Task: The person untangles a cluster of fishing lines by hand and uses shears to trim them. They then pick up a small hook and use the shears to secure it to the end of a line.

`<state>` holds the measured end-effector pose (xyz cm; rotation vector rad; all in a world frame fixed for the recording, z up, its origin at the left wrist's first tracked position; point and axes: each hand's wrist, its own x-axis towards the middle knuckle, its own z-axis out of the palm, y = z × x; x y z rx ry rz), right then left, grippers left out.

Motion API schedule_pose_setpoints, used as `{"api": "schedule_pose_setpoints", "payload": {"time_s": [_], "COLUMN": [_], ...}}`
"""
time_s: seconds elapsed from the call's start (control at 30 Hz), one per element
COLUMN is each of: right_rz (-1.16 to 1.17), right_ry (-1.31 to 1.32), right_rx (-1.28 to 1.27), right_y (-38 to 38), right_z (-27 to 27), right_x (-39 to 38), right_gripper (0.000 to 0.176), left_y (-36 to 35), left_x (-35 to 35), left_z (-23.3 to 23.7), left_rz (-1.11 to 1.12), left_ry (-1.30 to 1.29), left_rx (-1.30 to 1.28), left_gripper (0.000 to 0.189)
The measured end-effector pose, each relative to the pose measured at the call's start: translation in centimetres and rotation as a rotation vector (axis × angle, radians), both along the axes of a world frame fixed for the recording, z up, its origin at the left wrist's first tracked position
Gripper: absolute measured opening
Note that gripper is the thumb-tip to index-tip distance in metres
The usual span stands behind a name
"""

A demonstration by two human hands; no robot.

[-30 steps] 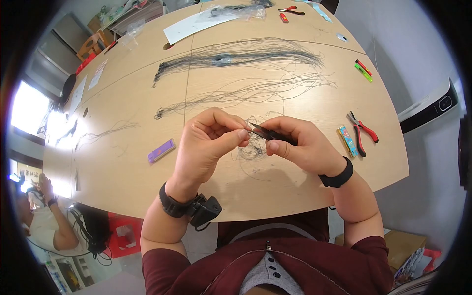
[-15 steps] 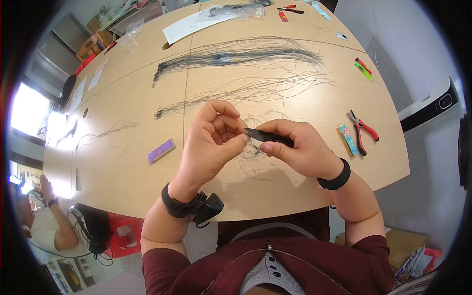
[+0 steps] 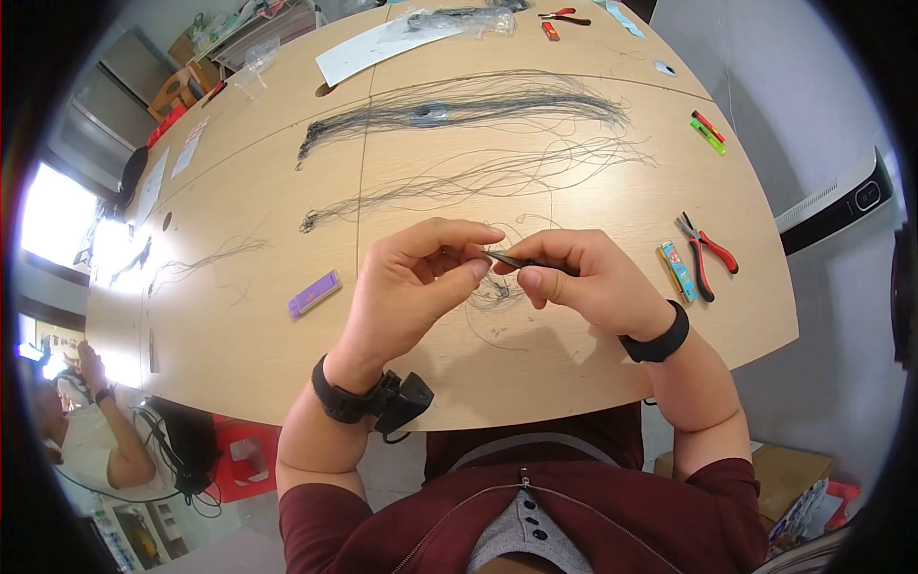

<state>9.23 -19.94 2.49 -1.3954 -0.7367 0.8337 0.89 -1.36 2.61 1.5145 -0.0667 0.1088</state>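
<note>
My right hand [image 3: 601, 282] holds black tweezers [image 3: 521, 262] between thumb and fingers, with the tip pointing left. At that tip, the thumb and fingers of my left hand [image 3: 406, 273] are closed in a pinch; whatever they hold is too small to make out. Below my hands a loose tangle of thin dark wire-like strands [image 3: 495, 293] lies on the table. Beyond them stretch a thin bundle of strands [image 3: 430, 184] and a thicker bundle [image 3: 478, 103], each knotted at its left end.
Right of my hands lie red-handled pliers [image 3: 706, 260] and a blue patterned box [image 3: 678, 272]. A purple box [image 3: 314, 294] is to the left. Farther off are green and red small items [image 3: 708, 134], more pliers [image 3: 564, 17] and white paper [image 3: 378, 55]. Another person [image 3: 100, 440] sits at left.
My left fingers have lowered and stretched over the pinch. The tweezers have turned so that their narrow side shows, and my right hand has shifted slightly right.
</note>
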Motion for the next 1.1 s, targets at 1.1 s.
{"api": "schedule_pose_setpoints", "payload": {"time_s": [1.1], "right_rz": [0.133], "right_ry": [0.361], "right_rx": [0.052], "right_y": [-0.26], "right_z": [-0.15], "right_x": [0.00], "right_gripper": [0.021], "left_y": [0.20], "left_x": [0.01], "left_z": [0.20], "left_rz": [0.023], "left_ry": [0.102], "left_rx": [-0.030], "left_gripper": [0.009]}}
